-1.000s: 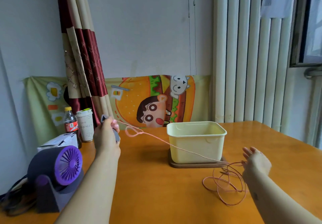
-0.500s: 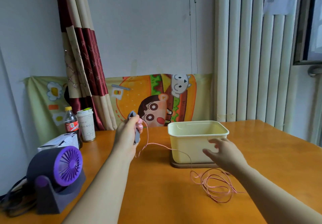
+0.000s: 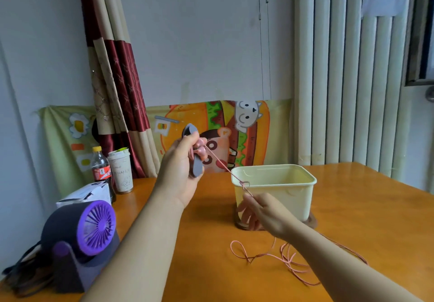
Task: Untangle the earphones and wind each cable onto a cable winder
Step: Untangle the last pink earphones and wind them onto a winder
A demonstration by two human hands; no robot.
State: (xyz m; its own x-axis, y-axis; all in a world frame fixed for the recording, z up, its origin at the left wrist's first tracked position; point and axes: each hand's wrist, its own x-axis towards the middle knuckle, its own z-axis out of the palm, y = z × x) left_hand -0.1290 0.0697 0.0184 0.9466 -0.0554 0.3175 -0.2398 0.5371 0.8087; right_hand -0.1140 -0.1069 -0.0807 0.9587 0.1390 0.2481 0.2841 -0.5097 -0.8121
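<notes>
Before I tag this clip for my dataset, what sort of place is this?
Probably a room at home, at a wooden table used as a desk: a cartoon burger cloth hangs on the wall, a curtain beside it, and a purple desk fan sits nearby.

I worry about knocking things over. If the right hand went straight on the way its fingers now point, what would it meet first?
Probably the cream tub: the right hand, pinching the pink cable, has its fingers right before the tub's front left corner. Depth is unclear; they may already touch.
</notes>
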